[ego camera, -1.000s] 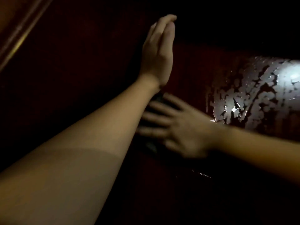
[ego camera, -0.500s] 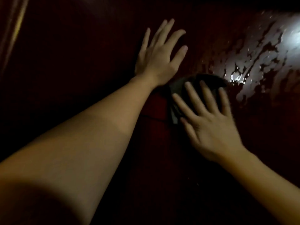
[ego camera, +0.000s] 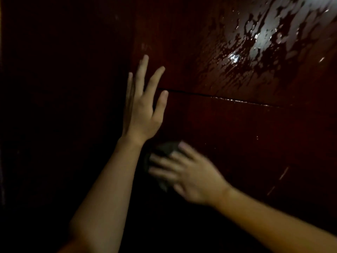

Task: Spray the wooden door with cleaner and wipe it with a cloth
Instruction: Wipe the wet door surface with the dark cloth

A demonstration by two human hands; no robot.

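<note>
Glistening wet at far right, our wooden door (ego camera: 237, 136); left hand (ego camera: 142, 114) flat and released, right hand (ego camera: 195, 179) presses cloth (ego camera: 165, 147) with straight fingers, now lower.

Bare forearms; left hand (ego camera: 142, 114) sharp, right hand (ego camera: 193, 179) blurred.

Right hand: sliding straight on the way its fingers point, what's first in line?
Probably the left forearm, just below the wrist. The right hand presses the dark grey cloth on the dark red wooden door, fingers pointing left; the cloth's edge would likely touch first.
</note>
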